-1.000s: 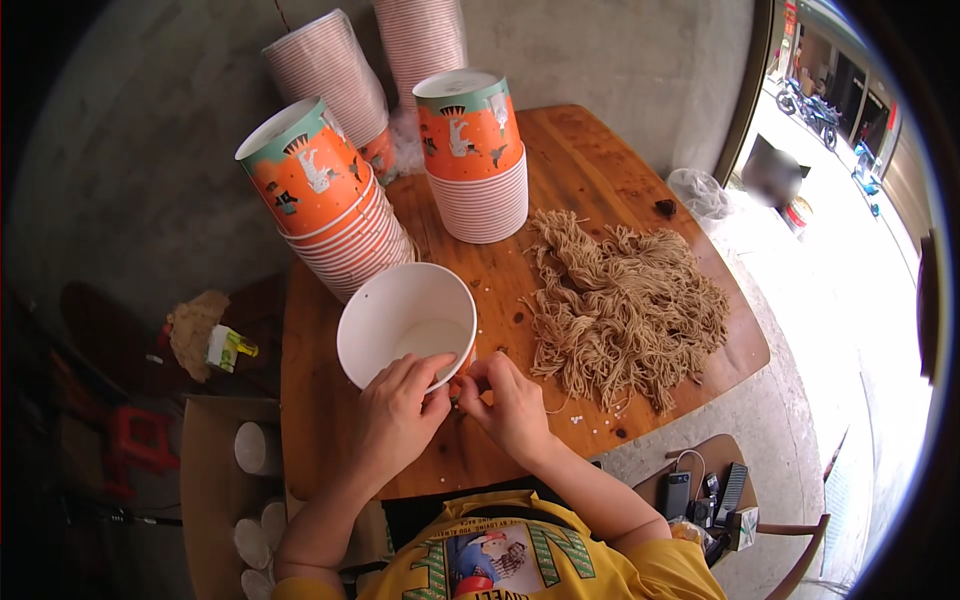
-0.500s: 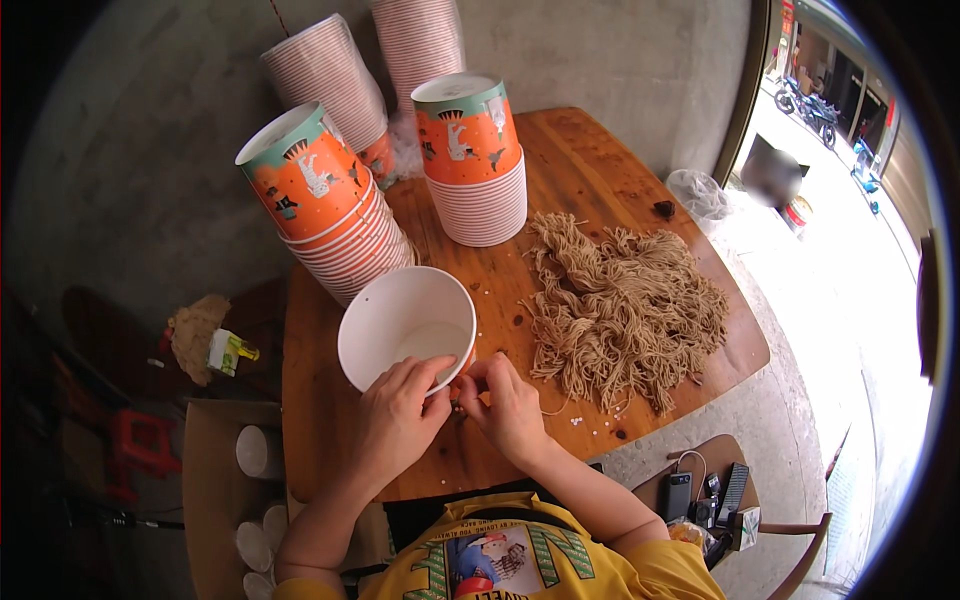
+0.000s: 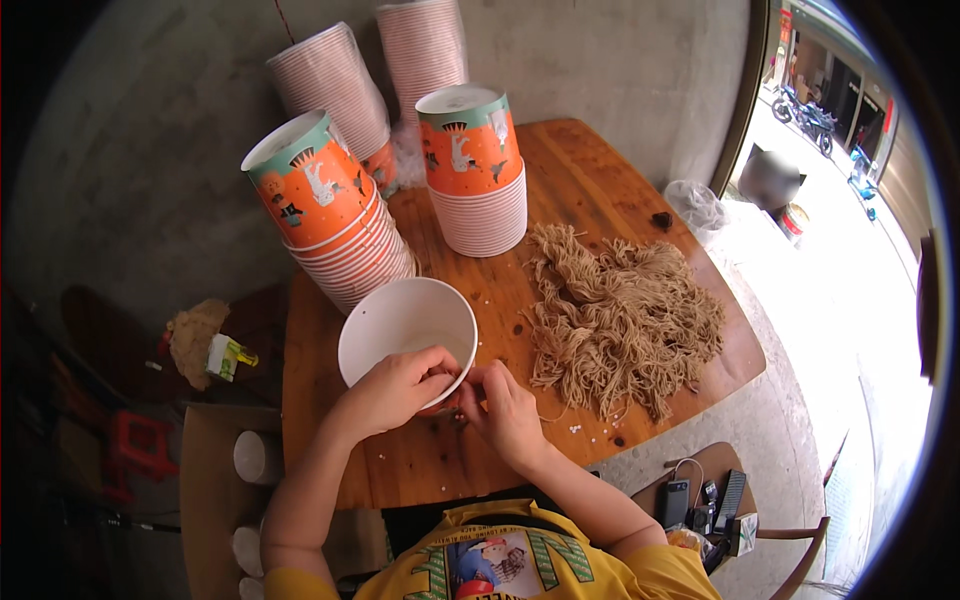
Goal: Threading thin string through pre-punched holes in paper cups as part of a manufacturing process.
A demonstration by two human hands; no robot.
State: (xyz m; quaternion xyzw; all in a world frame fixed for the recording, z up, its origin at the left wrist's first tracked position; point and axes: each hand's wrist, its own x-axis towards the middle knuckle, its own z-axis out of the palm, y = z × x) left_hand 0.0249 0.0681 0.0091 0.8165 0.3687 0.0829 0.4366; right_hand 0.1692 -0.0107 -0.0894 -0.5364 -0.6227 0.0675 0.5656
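Head camera, looking down: left hand [image 3: 395, 388] grips the near rim of a white paper bowl [image 3: 405, 325]; right hand [image 3: 508, 405], fingers pinched, meets it there, perhaps holding something small. Bowl sits on the wooden worktop [image 3: 600, 180] beside stacked orange cups [image 3: 330, 215] and a noodle pile [image 3: 625, 315].

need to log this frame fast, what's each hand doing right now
Left hand: closed on the near rim of the white paper bowl.
Right hand: fingers curled beside the bowl's rim; whether it holds anything cannot be told.
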